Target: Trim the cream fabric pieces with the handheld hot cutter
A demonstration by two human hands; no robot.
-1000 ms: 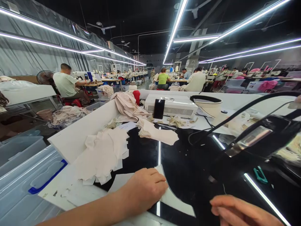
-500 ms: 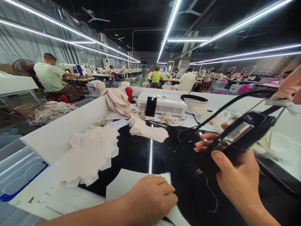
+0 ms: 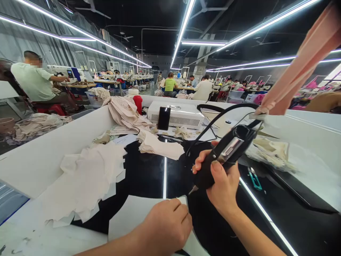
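Observation:
My left hand (image 3: 166, 224) is closed with curled fingers at the upper edge of a pale, flat cut piece (image 3: 131, 211) on the black tabletop. Most of its fingertips are hidden. My right hand (image 3: 223, 185) wraps around a black corded hand tool (image 3: 226, 153) with a metal plate on its side, held tilted. The tool's narrow tip points down and left, above the table and to the right of my left hand, apart from it. From the tool's top end, a twisted pink cloth strip (image 3: 295, 74) runs upward, and a black cable (image 3: 213, 124) arcs to the left.
A pile of pale cut pieces (image 3: 87, 177) lies left, with a smaller stack (image 3: 160, 145) ahead. Behind stand a phone (image 3: 163, 118) and a white vented box (image 3: 178, 115). Teal thread snips (image 3: 255, 179) lie right. White panels (image 3: 48, 149) border the table; people sit at machines beyond.
The view has turned to the right, bringing the snips into sight. My right hand has brought the tool closer to my left hand. My left hand stays on the pale piece.

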